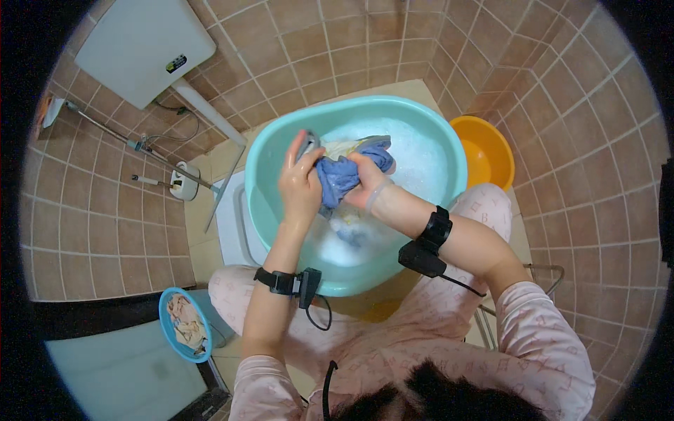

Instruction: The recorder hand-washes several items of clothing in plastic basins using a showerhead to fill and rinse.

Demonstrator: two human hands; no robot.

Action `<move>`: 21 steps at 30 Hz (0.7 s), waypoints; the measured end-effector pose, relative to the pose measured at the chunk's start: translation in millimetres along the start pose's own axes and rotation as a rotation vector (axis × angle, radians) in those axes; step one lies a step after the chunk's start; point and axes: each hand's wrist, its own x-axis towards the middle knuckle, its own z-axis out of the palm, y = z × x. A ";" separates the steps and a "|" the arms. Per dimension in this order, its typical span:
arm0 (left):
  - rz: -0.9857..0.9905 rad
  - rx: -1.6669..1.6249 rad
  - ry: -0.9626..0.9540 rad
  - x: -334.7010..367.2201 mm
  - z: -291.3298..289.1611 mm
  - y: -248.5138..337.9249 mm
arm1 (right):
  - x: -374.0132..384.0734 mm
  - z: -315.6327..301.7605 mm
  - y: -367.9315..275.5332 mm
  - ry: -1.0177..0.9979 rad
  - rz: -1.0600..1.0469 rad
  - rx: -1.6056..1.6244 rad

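Both hands closed on wet laundry: the left hand (300, 184) clamps the upper left end of a blue cloth (342, 175), fingers wrapped round it with a bit of grey fabric showing at the thumb; the right hand (366, 184) grips the same bundle from the right, fist tight, knuckles toward the camera. The cloth is bunched between the two hands, held just above the suds in a teal wash basin (435, 147) (more fabric, pale yellow and blue, lies partly under the foam below the hands). The basin sits on the floor between the person's knees, pink patterned pyjama legs on either side. A black strap with a small device rides each forearm. An orange basin (491, 151) stands just beside the teal one, at its right. A small blue basket (168, 309) with crumpled cloth sits well apart, lower left.
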 end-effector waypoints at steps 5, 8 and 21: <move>-0.452 -0.572 -0.381 -16.3 11.7 1.4 | -5.7 -9.8 -8.5 0.095 -0.002 0.020; -0.185 -0.394 -0.308 -20.8 17.2 37.1 | -8.4 -12.7 -22.9 0.188 0.006 -0.082; -0.783 -0.612 0.014 -45.0 68.4 21.4 | 51.4 -34.4 -11.4 0.342 -0.405 -0.371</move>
